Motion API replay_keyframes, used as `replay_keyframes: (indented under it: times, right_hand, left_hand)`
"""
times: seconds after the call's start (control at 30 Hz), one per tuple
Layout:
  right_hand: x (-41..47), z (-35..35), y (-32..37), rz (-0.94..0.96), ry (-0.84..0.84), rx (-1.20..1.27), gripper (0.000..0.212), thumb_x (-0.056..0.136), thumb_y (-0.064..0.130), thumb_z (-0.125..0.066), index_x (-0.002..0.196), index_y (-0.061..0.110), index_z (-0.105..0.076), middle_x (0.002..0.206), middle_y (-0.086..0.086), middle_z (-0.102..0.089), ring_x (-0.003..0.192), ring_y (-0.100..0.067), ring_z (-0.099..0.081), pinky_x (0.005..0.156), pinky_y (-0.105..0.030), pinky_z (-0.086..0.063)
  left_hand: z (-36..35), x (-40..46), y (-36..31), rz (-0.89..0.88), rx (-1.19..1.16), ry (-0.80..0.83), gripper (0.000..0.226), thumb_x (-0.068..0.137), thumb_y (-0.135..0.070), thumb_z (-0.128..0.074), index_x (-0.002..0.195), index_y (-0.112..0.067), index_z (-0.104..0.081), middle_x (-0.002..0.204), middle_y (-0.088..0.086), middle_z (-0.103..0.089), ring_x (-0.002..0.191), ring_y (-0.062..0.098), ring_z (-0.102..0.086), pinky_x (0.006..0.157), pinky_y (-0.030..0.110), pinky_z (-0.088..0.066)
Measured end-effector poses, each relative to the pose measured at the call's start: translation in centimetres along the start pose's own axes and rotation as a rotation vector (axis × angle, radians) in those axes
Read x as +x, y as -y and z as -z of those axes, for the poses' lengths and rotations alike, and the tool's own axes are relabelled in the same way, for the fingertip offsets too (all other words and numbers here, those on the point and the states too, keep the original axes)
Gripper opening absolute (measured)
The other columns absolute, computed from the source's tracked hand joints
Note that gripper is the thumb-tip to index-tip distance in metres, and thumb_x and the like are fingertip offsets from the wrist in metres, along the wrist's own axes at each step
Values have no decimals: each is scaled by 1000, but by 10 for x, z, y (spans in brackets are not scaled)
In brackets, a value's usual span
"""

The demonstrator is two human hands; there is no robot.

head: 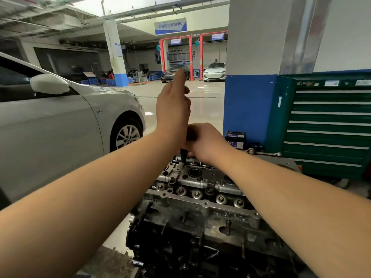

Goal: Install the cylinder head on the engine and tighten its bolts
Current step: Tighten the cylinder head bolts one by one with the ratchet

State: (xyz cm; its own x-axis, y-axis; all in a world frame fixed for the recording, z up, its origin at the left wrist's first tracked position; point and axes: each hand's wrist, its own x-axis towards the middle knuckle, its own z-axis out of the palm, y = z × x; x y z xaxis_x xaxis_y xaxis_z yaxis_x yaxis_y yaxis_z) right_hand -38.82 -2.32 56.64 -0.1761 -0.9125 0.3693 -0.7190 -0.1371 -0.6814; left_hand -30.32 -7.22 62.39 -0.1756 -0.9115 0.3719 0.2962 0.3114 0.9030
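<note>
The grey cylinder head sits on top of the dark engine block in the lower middle of the head view. My right hand is closed around the black handle of a tool that stands upright with its tip down in the far end of the head. My left hand is raised above it, fingers loosely extended upward and holding nothing. Several valve springs and bolt holes show along the head's near side.
A silver car stands close on the left. A green tool cabinet and a blue-and-white pillar are on the right. A wrench lies on the bench behind the engine, beside a small dark box.
</note>
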Motion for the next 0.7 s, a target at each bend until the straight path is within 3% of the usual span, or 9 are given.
replay_keyframes:
  times: [0.1, 0.13, 0.23, 0.37, 0.47, 0.53, 0.6, 0.63, 0.7]
  right_hand:
    - [-6, 11, 6, -24, -5, -117, 18, 94, 23, -70, 77, 30, -69, 72, 10, -67, 64, -9, -59, 60, -29, -43]
    - [-10, 19, 8, -50, 24, -148, 8, 94, 29, -72, 86, 27, -73, 78, 10, -69, 68, -9, -60, 62, -28, -44]
    - [-22, 61, 7, -101, 45, -239, 41, 90, 44, -76, 126, 23, -73, 115, 7, -74, 103, -13, -68, 89, -26, -51]
    - [-73, 130, -26, -171, -137, -421, 33, 93, 43, -74, 123, 31, -72, 114, 13, -72, 105, -8, -66, 83, -21, -47]
    - [-138, 178, -65, -345, -239, -671, 37, 95, 41, -69, 130, 29, -68, 132, 6, -69, 121, -19, -62, 100, -35, -50]
    - [-189, 212, -91, -528, -278, -813, 44, 96, 43, -66, 137, 29, -63, 141, 0, -62, 130, -28, -56, 104, -43, -49]
    - [-239, 242, -116, -728, -328, -893, 51, 95, 44, -65, 142, 29, -57, 146, -5, -56, 132, -34, -51, 104, -48, -49]
    - [-263, 253, -129, -826, -348, -905, 56, 94, 46, -65, 146, 28, -53, 149, -7, -54, 133, -36, -50, 105, -49, -48]
    - [-303, 270, -151, -995, -351, -874, 66, 95, 53, -62, 152, 24, -48, 151, -12, -53, 134, -39, -51, 107, -48, -47]
  left_hand:
    - [-3, -5, 11, -122, 132, 46, 38, 100, -52, -61, 77, -23, -51, 61, -6, -46, 56, 16, -41, 63, 40, -37]
    - [-5, -6, 13, -134, 167, 56, 36, 100, -49, -61, 78, -24, -50, 64, -5, -46, 60, 17, -42, 65, 42, -39]
    - [-7, -7, 11, -86, 139, 38, 31, 98, -45, -63, 79, -24, -50, 66, -4, -46, 63, 19, -41, 66, 44, -38]
    - [2, -2, 15, -33, 48, 60, 26, 98, -39, -62, 80, -25, -49, 61, -8, -45, 56, 13, -38, 61, 37, -34]
    - [8, -16, 39, -49, 241, 30, 20, 96, -39, -61, 106, -23, -55, 90, -3, -56, 77, 16, -53, 78, 39, -46]
    - [13, -31, 48, -182, 396, -133, 47, 92, -34, -64, 134, -20, -49, 121, -4, -51, 111, 18, -56, 103, 38, -47]
    - [15, -46, 41, -493, 378, -289, 60, 88, -25, -65, 143, -18, -44, 134, -3, -43, 129, 19, -48, 115, 34, -39]
    - [11, -57, 33, -658, 330, -285, 59, 86, -20, -66, 141, -22, -44, 134, -3, -44, 127, 17, -48, 114, 30, -38]
    - [-9, -84, 16, -828, 282, -79, 52, 86, -17, -65, 129, -40, -46, 123, -12, -49, 116, 4, -50, 103, 20, -40]
